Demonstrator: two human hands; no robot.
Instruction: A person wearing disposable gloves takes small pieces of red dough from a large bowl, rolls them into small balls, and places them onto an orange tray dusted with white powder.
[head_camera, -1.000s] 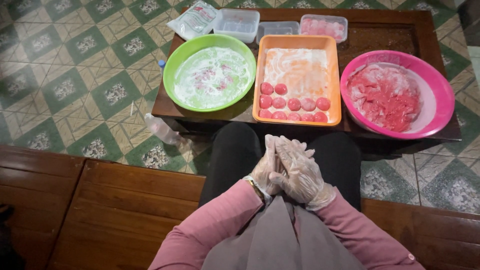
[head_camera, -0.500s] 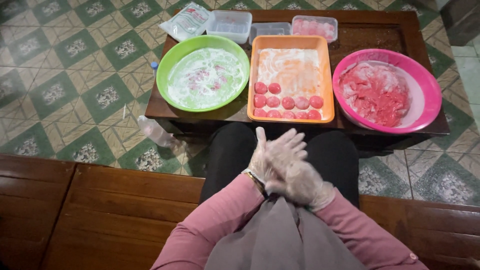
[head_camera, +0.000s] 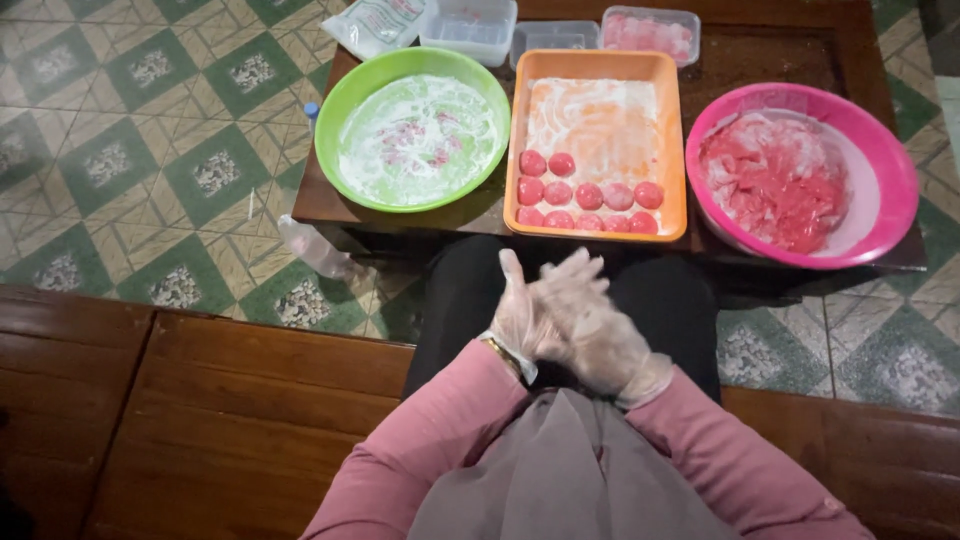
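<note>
My left hand (head_camera: 520, 318) and my right hand (head_camera: 600, 330), both in thin clear gloves, are pressed palm to palm above my lap, with the right one lying across the left. Anything between the palms is hidden. In front of them, on a low wooden table (head_camera: 745, 60), stands an orange tray (head_camera: 596, 62) dusted with white flour. Several round pink balls (head_camera: 588, 196) lie in rows along its near edge. To the right, a pink bowl (head_camera: 897, 170) holds a mass of pink dough (head_camera: 775, 185). Left of the tray, a green bowl (head_camera: 333, 125) holds white flour.
Clear plastic boxes (head_camera: 470, 22) (head_camera: 650, 30) and a plastic bag (head_camera: 375, 20) line the table's far edge. A plastic bottle (head_camera: 315, 250) lies on the tiled floor by the table's left corner. I sit on a dark wooden bench (head_camera: 200, 400).
My hands have slid against each other, and the left fingers now point more upright. The view has tilted slightly, so the table looks closer.
</note>
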